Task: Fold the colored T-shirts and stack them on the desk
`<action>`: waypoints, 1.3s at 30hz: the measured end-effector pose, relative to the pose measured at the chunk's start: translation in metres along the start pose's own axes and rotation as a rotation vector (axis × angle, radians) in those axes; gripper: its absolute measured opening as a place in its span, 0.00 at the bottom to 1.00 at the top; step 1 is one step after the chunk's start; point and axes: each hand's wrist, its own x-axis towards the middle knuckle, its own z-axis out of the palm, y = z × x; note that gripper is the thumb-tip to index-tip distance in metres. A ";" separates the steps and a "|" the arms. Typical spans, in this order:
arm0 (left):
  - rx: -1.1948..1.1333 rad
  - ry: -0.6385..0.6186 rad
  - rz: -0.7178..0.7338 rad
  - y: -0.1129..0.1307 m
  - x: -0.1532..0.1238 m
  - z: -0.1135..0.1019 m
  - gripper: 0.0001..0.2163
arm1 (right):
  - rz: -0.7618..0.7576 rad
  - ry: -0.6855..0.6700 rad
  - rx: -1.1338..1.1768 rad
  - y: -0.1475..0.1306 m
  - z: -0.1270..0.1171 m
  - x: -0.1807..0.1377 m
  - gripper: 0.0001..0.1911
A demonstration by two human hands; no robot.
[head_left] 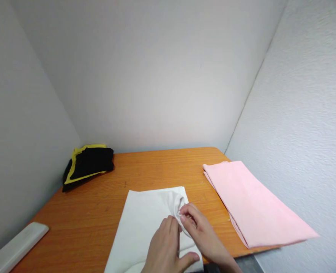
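A white cloth (145,220) lies flat on the orange wooden table (156,167) near its front edge. My left hand (164,250) rests palm down on the cloth's right part, fingers together and stretched forward. My right hand (202,233) is just right of it, its fingers pinching a raised fold of the white cloth near the right edge. The fabric puckers around that pinch.
A folded pink cloth (253,204) lies at the table's right side, overhanging the front edge. A folded black and yellow garment (86,165) sits at the back left corner. A pale grey flat object (16,246) lies at the front left. Grey walls enclose the table on three sides.
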 end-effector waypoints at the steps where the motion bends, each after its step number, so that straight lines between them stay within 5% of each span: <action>1: -0.021 0.062 -0.024 -0.001 0.000 0.006 0.15 | 0.003 -0.040 0.072 -0.004 0.001 -0.001 0.10; 10: -0.405 0.239 -0.251 -0.022 0.001 0.004 0.15 | 0.163 -0.071 0.600 0.006 0.028 -0.012 0.27; 15: -0.718 0.322 -0.257 -0.025 -0.001 0.008 0.16 | 0.058 0.055 0.242 0.014 0.024 -0.019 0.13; 18: -1.086 0.376 -0.296 -0.026 -0.003 0.010 0.22 | 0.072 0.133 0.150 0.018 0.019 -0.023 0.15; 23: -1.511 0.494 -0.428 -0.019 -0.011 -0.004 0.21 | 0.233 0.145 0.620 0.006 0.012 -0.029 0.20; 26: -1.464 0.402 -0.372 -0.010 -0.023 -0.021 0.21 | 0.248 0.150 0.820 -0.013 0.004 -0.034 0.21; 30: -1.240 0.404 -0.267 -0.003 -0.045 -0.040 0.25 | 0.223 0.187 0.782 -0.029 -0.018 -0.048 0.25; 35: -0.888 0.390 -0.245 -0.008 -0.084 -0.068 0.21 | 0.082 -0.128 0.201 -0.034 -0.063 -0.080 0.20; 39: -0.417 0.361 -0.117 -0.017 -0.120 -0.087 0.06 | -0.036 -0.041 -0.208 -0.032 -0.094 -0.104 0.04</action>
